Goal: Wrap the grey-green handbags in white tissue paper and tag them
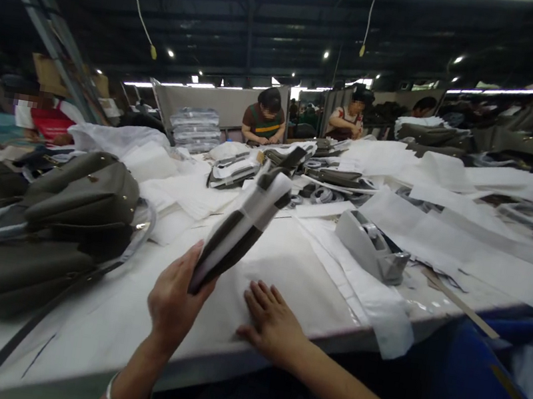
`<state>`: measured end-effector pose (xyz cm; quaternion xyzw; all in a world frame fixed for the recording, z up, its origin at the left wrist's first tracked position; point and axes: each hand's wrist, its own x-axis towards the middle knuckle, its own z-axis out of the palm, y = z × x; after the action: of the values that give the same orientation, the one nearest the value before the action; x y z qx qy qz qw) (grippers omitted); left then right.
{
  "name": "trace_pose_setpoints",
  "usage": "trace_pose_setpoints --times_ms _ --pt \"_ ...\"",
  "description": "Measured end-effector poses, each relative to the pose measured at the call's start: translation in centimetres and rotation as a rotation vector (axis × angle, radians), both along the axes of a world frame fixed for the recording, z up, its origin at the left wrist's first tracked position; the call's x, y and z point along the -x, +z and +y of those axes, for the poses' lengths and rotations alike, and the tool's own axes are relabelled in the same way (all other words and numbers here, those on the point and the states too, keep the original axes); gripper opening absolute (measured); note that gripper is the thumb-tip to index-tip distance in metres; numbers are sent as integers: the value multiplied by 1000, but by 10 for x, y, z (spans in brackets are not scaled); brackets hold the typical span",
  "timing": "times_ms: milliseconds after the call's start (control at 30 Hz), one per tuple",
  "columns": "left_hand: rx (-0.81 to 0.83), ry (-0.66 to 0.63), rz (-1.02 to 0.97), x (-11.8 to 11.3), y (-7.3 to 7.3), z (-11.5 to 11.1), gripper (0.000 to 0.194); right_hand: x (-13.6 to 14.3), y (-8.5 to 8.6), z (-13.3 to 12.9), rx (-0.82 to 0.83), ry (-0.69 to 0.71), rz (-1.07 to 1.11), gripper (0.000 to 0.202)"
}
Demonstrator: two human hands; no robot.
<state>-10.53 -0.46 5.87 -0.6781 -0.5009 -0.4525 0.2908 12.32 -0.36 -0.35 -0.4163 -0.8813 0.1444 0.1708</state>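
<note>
My left hand (177, 300) is closed around the lower end of a dark strap bundle (242, 226), held upright and tilted to the right above the table. White wrapping shows around and between its dark layers. My right hand (273, 329) lies flat, fingers spread, on a stack of white sheets (294, 278) near the table's front edge. To the left of my hands a dark olive bag (76, 216) slumps on the table, with a pale wrapped handle at its side. A grey tape dispenser (370, 246) stands to the right of the sheets.
More wrapped straps (235, 171) and white paper (449, 228) cover the table's far side. A blue bin (495, 384) stands at the front right. A flat strip (462, 305) juts over the table edge. Several people work beyond, one in a striped top (263, 121).
</note>
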Motion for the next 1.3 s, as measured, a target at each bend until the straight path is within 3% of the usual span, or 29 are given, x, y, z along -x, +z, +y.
trace_pose_setpoints --times_ms 200,433,667,800,900,1000,1100,1233,1300 --pt "59 -219 242 -40 -6 10 52 18 3 14 -103 15 112 63" --pt "63 -291 318 -63 -32 17 39 9 -11 1 -451 252 246 21" --pt "87 -276 319 -59 -43 15 40 11 -14 3 -368 237 303 19" --pt "97 -290 331 -57 -50 14 37 5 3 -5 -325 294 357 17" --pt "77 -314 338 -57 -56 12 34 -6 32 -3 -259 285 416 22" --pt "81 -290 317 -58 -59 8 34 -13 67 26 -212 84 523 26" --pt "82 -255 324 -61 -59 5 36 -8 90 81 -76 -156 480 29" --pt "59 -240 301 -66 -62 4 35 13 90 159 179 -210 242 27" --pt "46 -242 285 -67 -63 5 35 28 84 188 285 -232 155 37"
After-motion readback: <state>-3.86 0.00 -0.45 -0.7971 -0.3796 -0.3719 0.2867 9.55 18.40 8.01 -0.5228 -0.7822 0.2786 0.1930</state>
